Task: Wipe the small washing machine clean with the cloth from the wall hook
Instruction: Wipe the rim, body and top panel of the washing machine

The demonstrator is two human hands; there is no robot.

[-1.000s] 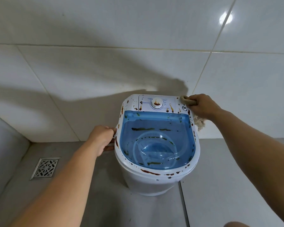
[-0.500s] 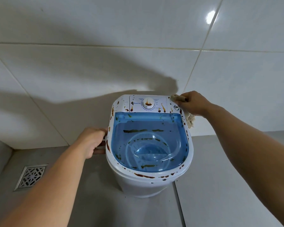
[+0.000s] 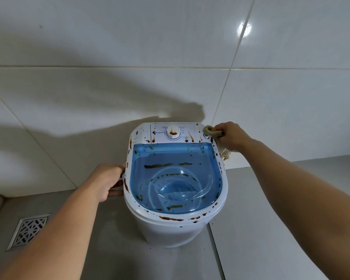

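A small white washing machine (image 3: 170, 229) with a clear blue lid (image 3: 176, 178) stands on the grey floor against the tiled wall. Brown and greenish stains dot its white rim, its control panel (image 3: 172, 133) and the lid. My left hand (image 3: 106, 181) grips the handle on the machine's left side. My right hand (image 3: 229, 135) is closed on a beige cloth (image 3: 210, 131), pressing it on the machine's back right corner. A frayed end of the cloth (image 3: 224, 153) hangs below that hand.
A metal floor drain (image 3: 29, 230) sits at the lower left. White wall tiles rise directly behind the machine. Grey floor tiles spread to the right and in front of it.
The view has shifted slightly. My right hand stays at the machine's back right corner with the cloth, and my left hand keeps its grip on the side handle.
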